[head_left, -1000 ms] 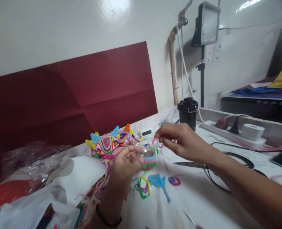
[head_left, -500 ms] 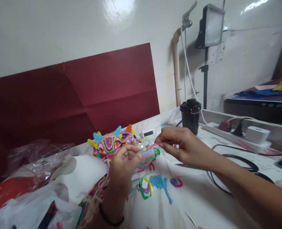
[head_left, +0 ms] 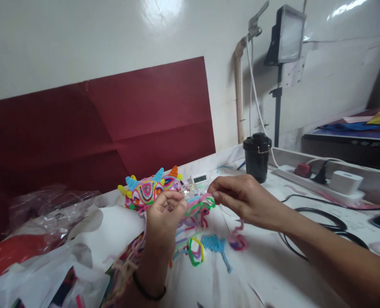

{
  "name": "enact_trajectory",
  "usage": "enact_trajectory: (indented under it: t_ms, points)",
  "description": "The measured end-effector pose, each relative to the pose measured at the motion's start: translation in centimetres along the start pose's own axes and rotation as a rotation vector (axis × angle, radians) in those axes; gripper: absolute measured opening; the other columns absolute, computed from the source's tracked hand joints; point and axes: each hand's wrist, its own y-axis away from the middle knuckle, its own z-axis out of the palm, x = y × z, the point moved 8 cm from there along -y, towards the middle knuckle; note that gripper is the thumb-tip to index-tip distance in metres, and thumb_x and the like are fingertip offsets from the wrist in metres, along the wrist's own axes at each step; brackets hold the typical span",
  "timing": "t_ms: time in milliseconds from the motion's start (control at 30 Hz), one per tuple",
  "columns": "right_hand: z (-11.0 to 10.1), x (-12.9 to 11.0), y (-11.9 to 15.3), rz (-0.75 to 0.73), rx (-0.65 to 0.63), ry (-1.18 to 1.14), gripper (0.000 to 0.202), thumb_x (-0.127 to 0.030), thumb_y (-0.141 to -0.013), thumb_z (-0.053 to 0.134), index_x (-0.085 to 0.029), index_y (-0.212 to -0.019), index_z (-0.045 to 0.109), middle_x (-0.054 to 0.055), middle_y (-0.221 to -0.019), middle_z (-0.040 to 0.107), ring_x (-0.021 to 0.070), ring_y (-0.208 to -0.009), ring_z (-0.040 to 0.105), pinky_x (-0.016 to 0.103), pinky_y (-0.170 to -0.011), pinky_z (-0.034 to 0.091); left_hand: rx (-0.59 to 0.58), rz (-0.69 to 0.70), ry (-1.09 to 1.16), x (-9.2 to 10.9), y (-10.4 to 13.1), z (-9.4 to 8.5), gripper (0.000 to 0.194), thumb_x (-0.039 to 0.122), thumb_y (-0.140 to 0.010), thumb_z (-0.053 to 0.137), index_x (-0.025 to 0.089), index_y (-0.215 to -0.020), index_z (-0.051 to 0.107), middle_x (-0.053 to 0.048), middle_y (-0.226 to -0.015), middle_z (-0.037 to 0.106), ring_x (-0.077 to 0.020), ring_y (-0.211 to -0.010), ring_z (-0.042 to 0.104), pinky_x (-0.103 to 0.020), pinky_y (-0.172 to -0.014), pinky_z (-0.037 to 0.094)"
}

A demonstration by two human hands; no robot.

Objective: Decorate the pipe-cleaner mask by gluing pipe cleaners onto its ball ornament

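Note:
Between my two hands stretches a pink pipe cleaner. My left hand pinches near one end, thumb against fingers; my right hand pinches the other end. A curly pink strand hangs below the right hand, by a purple-and-pink coil. Behind the fingers lies a bunch of green and pink pieces, partly hidden. On the table below are a blue fuzzy piece with a tail and a yellow-green looped shape. Colourful horned heads rest beyond my left hand.
A black lidded cup stands behind my right hand. Farther right are a power strip and a looped black cable. Clear plastic bags and white sheets crowd the left. A small digital display sits at the back.
My left hand has shifted slightly left, and the pink pipe cleaner now spans the gap between my hands. The curly pink strand has come into view below my right hand.

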Motion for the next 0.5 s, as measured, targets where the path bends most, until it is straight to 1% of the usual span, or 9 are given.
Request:
enact_trajectory:
  t_ms: [133, 233, 367, 433, 500]
  points:
    - [-0.02, 0.06, -0.04, 0.022, 0.027, 0.028, 0.017, -0.02, -0.09, 0.05, -0.017, -0.076, 0.058, -0.004, -0.058, 0.051, 0.01, -0.052, 0.042, 0.022, -0.05, 0.032, 0.011, 0.031, 0.005, 0.18, -0.14, -0.19, 0.014, 0.019, -0.057, 0.069, 0.017, -0.068, 0.06, 0.007, -0.052, 0.048, -0.0063, -0.048, 0.04, -0.017, -0.046, 0.031]
    - [0.37, 0.09, -0.16, 0.009, 0.007, 0.015, 0.018, -0.021, -0.091, 0.049, -0.017, -0.077, 0.059, -0.004, -0.06, 0.052, 0.0096, -0.052, 0.043, 0.021, -0.05, 0.033, 0.009, 0.032, 0.007, 0.19, -0.28, -0.18, 0.014, 0.019, -0.058, 0.069, 0.017, -0.068, 0.061, 0.007, -0.053, 0.048, -0.0066, -0.049, 0.041, -0.017, -0.046, 0.032]
    - [0.45, -0.02, -0.17, -0.028, 0.018, 0.035, 0.015, -0.021, -0.088, 0.052, -0.017, -0.079, 0.063, -0.002, -0.062, 0.058, 0.0099, -0.054, 0.047, 0.021, -0.051, 0.034, 0.008, 0.02, 0.008, 0.16, -0.29, -0.13, 0.014, 0.019, -0.057, 0.07, 0.017, -0.067, 0.06, 0.008, -0.051, 0.046, -0.0063, -0.046, 0.039, -0.018, -0.044, 0.03]
    - [0.41, -0.17, -0.1, -0.044, 0.026, 0.058, 0.015, -0.021, -0.088, 0.052, -0.017, -0.079, 0.063, -0.002, -0.061, 0.058, 0.0098, -0.052, 0.047, 0.021, -0.051, 0.034, 0.008, 0.023, 0.011, 0.24, -0.22, -0.14, 0.014, 0.019, -0.056, 0.07, 0.017, -0.067, 0.06, 0.008, -0.051, 0.046, -0.0062, -0.045, 0.038, -0.018, -0.044, 0.029]
    - [0.32, -0.33, -0.01, -0.054, 0.037, 0.069, 0.017, -0.021, -0.088, 0.051, -0.017, -0.077, 0.062, -0.003, -0.057, 0.054, 0.0092, -0.05, 0.044, 0.021, -0.049, 0.033, 0.005, 0.032, 0.009, 0.34, -0.15, -0.17, 0.014, 0.019, -0.057, 0.07, 0.017, -0.067, 0.06, 0.007, -0.052, 0.047, -0.0064, -0.046, 0.039, -0.018, -0.044, 0.029]
